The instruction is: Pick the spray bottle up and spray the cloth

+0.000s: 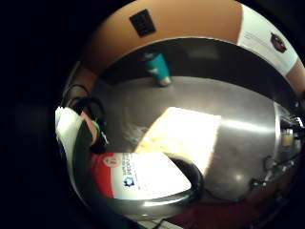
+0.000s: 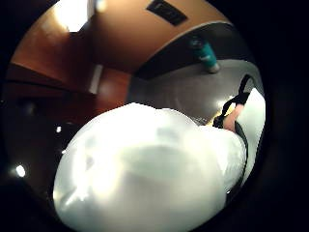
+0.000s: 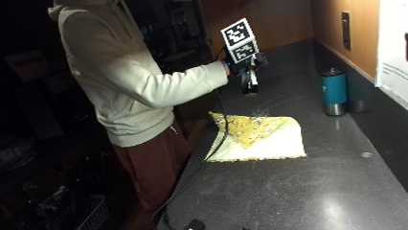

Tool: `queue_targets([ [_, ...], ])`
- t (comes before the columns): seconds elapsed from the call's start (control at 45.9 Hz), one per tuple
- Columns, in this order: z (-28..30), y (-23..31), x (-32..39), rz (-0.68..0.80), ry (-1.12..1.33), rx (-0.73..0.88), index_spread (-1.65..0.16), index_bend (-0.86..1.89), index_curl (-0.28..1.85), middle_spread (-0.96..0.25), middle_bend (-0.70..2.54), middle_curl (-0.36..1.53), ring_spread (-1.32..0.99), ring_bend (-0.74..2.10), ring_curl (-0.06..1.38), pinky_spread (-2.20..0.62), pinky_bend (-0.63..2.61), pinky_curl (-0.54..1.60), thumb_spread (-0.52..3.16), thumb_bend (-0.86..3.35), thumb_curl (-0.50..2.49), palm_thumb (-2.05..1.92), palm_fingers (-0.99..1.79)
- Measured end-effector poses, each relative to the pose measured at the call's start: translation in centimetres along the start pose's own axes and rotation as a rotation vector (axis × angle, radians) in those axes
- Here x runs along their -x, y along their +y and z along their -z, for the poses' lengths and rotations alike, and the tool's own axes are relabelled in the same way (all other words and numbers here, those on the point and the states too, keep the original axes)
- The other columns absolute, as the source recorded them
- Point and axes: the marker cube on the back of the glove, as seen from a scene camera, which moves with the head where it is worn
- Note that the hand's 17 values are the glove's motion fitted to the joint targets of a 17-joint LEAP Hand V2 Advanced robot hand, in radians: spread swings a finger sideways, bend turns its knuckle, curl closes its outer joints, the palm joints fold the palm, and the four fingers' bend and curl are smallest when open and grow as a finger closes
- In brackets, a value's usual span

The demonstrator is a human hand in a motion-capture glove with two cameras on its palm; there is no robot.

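One yellow cloth (image 3: pixel 258 136) lay flat on the dark, speckled worktop (image 3: pixel 306 191), roughly rectangular, its top patterned and one corner turned back to a plain pale underside. Above its far edge the person's gloved right hand (image 3: pixel 245 67) held a single spray bottle (image 3: pixel 249 82) in the air, clear of the worktop. The fingers (image 1: pixel 90 125) were curled round it; from the palm, the bottle's body (image 1: pixel 143 175) showed smooth and rounded, with a red and white label. One teal metal tumbler (image 3: pixel 333 92) with a steel base stood upright near the back wall, well apart from the cloth.
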Motion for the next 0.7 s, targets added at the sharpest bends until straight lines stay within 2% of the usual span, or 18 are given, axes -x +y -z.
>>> queue_targets([
  [0.305, -8.4, -1.7, 6.2, 0.025, -0.441, -0.144, -0.15, 0.45, 0.51, -0.13, 0.52, 0.47, -0.16, 0.54, 0.44, -0.25, 0.39, 0.40, 0.11, -0.04, 0.75, 0.97, 1.39],
  [0.414, -10.7, 0.3, 8.0, 0.062, -0.636, -0.033, -0.15, 0.45, 0.51, -0.13, 0.52, 0.47, -0.16, 0.54, 0.44, -0.25, 0.39, 0.40, 0.11, -0.04, 0.75, 0.97, 1.39],
  [0.501, -13.6, -2.4, 6.1, -0.014, -0.552, -0.249, -0.15, 0.45, 0.51, -0.13, 0.51, 0.47, -0.15, 0.54, 0.44, -0.25, 0.39, 0.40, 0.11, -0.04, 0.75, 0.97, 1.39],
  [0.544, -15.0, -2.9, 5.6, -0.032, -0.543, -0.299, -0.14, 0.44, 0.51, -0.13, 0.51, 0.47, -0.15, 0.54, 0.44, -0.25, 0.39, 0.40, 0.11, -0.04, 0.75, 0.96, 1.38],
  [0.653, -18.5, -2.5, 5.4, -0.043, -0.556, -0.289, -0.14, 0.40, 0.50, -0.13, 0.51, 0.47, -0.15, 0.55, 0.44, -0.26, 0.41, 0.40, 0.12, -0.04, 0.75, 0.97, 1.37],
  [0.697, -19.6, -1.2, 4.9, -0.024, -0.544, -0.191, -0.14, 0.40, 0.50, -0.13, 0.51, 0.47, -0.15, 0.55, 0.44, -0.26, 0.41, 0.40, 0.12, -0.03, 0.75, 0.97, 1.36],
])
